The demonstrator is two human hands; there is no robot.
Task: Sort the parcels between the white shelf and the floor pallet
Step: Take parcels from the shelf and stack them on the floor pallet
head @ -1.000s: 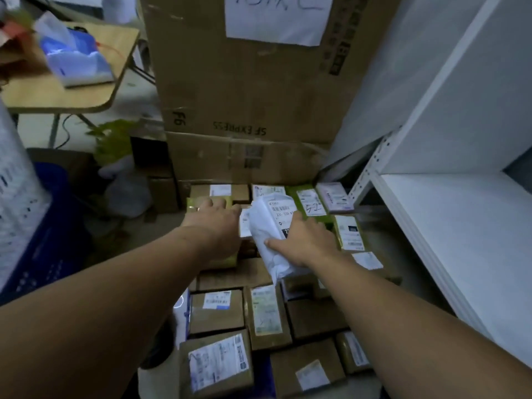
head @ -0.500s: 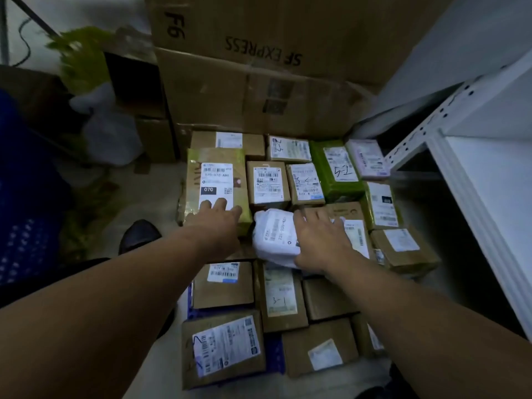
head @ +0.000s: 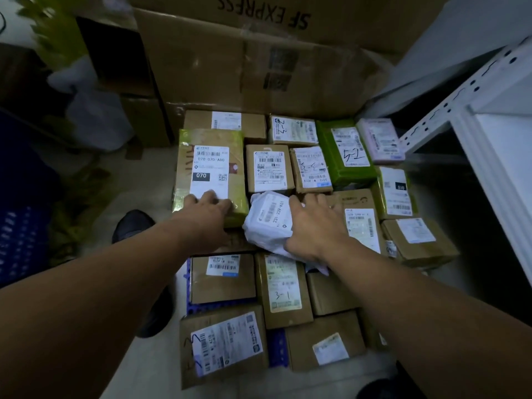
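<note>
Head view: one look down at the floor, with both bare forearms stretched out over the parcels.
Parcel count: about eighteen lay packed side by side on the floor pallet [head: 201, 308], some of them partly hidden.
Kinds: mostly brown cartons, plus three green or yellow-green wrapped parcels, one lilac packet [head: 380, 139] and one white poly bag [head: 267, 223].
Pallet: one blue plastic grid, showing only in gaps between the near boxes.
White shelf [head: 495, 156]: one, at the right edge, just beside the pallet.
Left hand [head: 205, 217]: palm down with fingers nearly straight, the tips resting on the near edge of the yellow-green parcel [head: 211, 139]; it gripped nothing.
Right hand [head: 313, 226]: palm down on the white poly bag, with fingers spread and reaching onto the brown carton [head: 355, 200] beyond. The thumb was hidden.
Bag's place: mid-pallet, lying on top of other cartons, just right of the yellow-green parcel.
Printed writing: "SF EXPRESS" stood upside down on the large carton [head: 259, 53] behind the pallet. The yellow-green parcel's label read "070-070-A80" and "070", and the bag read "231-239 K01".
Handwriting: "5-2" on the green parcel [head: 345, 156], "3-1" on a near carton [head: 283, 292], and "2-3" on a back-row carton [head: 293, 131].
Other labels: too small or blurred to read.
Shoe [head: 134, 223]: one dark shoe on the floor, left of the pallet.
</note>
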